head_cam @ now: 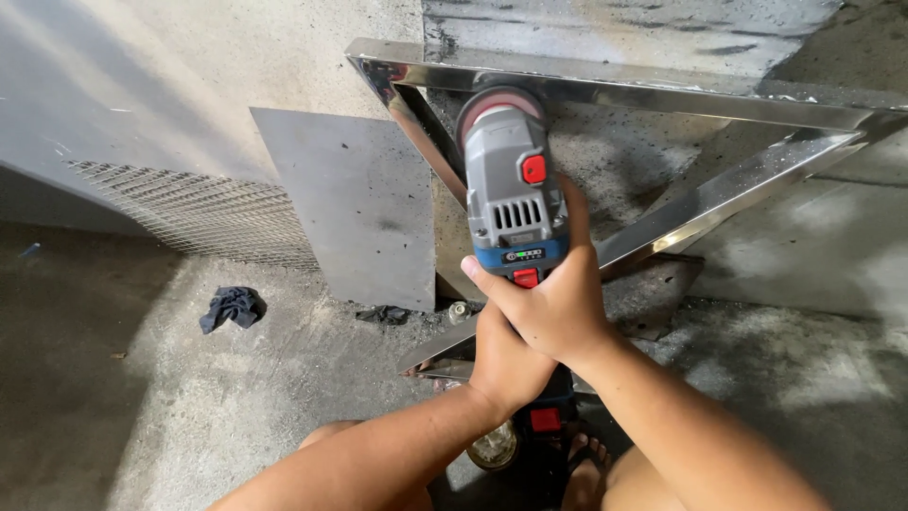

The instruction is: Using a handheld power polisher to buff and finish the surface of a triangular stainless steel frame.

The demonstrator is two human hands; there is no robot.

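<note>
Both hands are wrapped around the grey cordless grinder point(511, 189) at the centre of the frame. The right hand point(553, 303) sits on top, its grip closed tight around the tool's body just below the blue band, fingers curling across to the left. The left hand point(503, 364) is tucked underneath, its grip clenched on the handle lower down, touching the right hand. The grinder points up the frame, and its red-rimmed disc point(497, 106) meets the top bar of the shiny steel frame point(719, 104), close to the upper-left corner of that frame. A flat grey metal sheet point(355, 199) leans just left of it, wire mesh point(199, 213) further left, and a dark rag point(232, 307) lies on the concrete floor point(142, 407).
</note>
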